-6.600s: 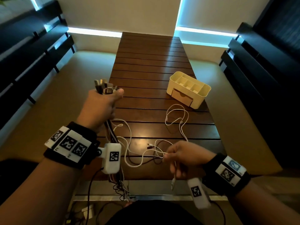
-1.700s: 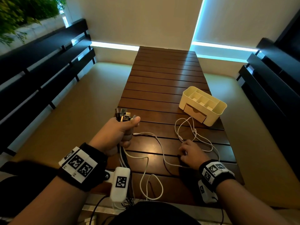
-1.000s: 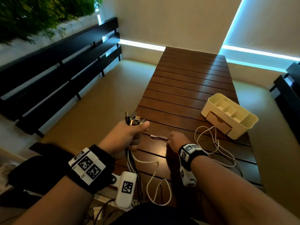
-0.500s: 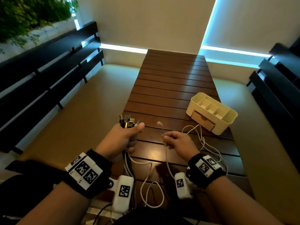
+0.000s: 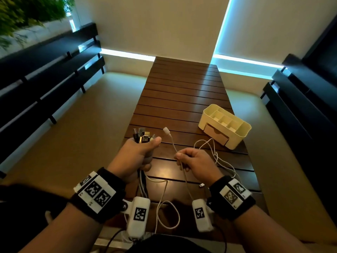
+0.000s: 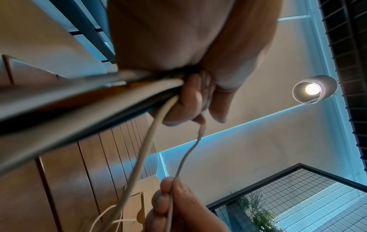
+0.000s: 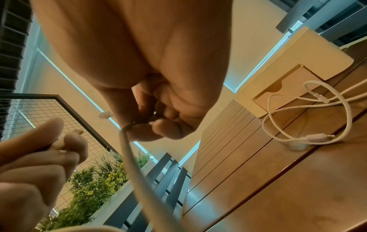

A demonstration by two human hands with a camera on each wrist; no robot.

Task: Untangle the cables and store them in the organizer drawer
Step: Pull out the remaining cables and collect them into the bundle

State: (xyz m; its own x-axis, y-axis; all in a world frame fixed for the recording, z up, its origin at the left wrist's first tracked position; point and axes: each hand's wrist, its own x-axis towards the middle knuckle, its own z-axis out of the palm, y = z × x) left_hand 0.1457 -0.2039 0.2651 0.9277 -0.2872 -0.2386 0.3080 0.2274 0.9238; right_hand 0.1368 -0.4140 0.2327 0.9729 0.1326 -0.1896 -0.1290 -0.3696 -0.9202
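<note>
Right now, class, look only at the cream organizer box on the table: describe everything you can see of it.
The organizer box is cream, plastic-looking and rectangular with rounded corners, sitting upright and angled on the right side of the slatted wooden table. Its open top is split by dividers into several compartments, which look empty. One drawer with a notched pull is shut in its front face. Loops of a loose white cable lie on the table just before the drawer; contact is unclear. Neither hand touches the box.

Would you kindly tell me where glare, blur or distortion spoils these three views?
Head view: dim overall, a glare patch on the table, straight edges bowed by the wide lens. Left wrist view: the cable bundle close to the lens is smeared, and a lamp flares. Right wrist view: the near white cable is blurred.
</note>
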